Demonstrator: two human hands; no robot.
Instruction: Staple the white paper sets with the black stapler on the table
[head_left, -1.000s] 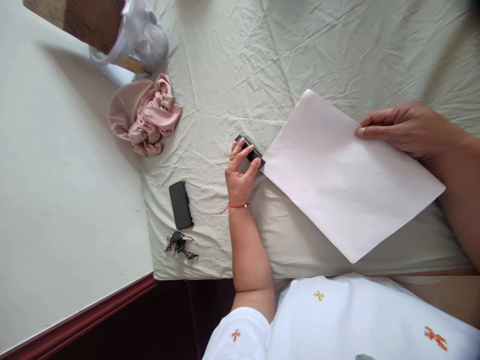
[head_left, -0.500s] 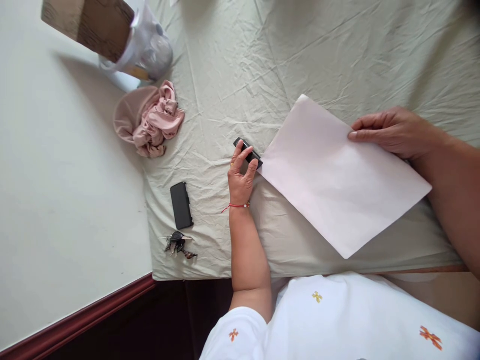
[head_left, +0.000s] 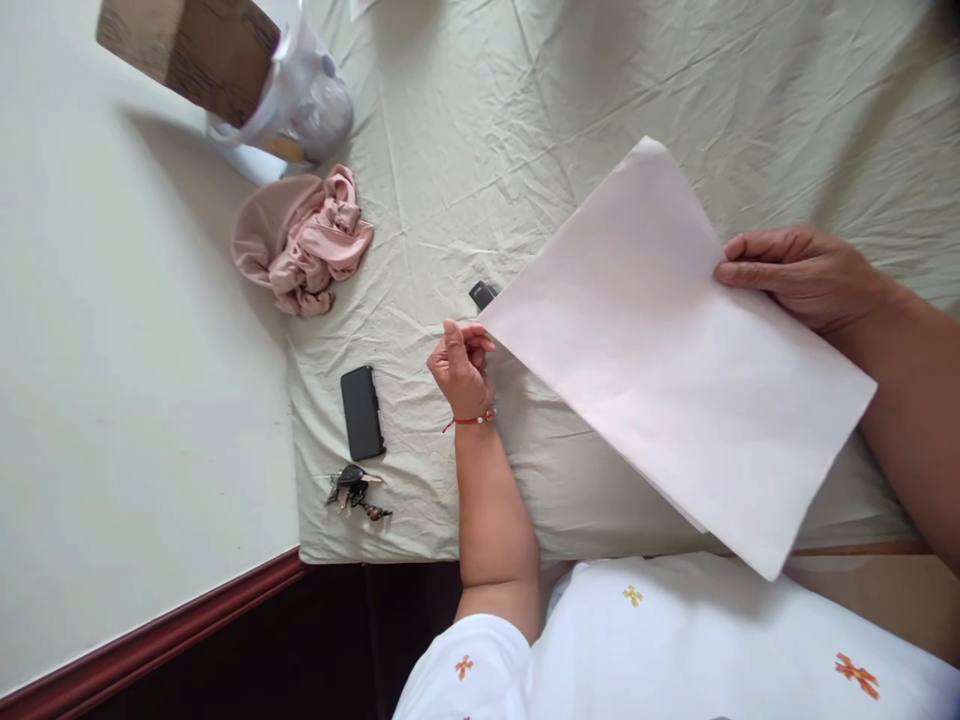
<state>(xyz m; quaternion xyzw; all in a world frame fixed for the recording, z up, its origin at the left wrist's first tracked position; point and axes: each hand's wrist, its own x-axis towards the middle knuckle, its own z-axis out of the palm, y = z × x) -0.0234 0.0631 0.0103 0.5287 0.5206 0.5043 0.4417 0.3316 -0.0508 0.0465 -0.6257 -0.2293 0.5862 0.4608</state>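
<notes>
Left hand [head_left: 460, 372] off black object [head_left: 481, 294] — paper [head_left: 675, 340] partly over it

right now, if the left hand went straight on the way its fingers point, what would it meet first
Most likely the paper: the left hand points at its edge, close to the leftmost corner. Depth is unclear, so it might pass under the sheet instead.

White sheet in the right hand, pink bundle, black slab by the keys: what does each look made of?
White sheet: probably paper, matte, judging by its thin, crisp edges and bent top corner.
Pink bundle: apparently soft fabric, mostly matte, as its loose folds show.
Black slab: perhaps plastic or rubber, can't tell which; dull, as it hardly reflects light.
</notes>
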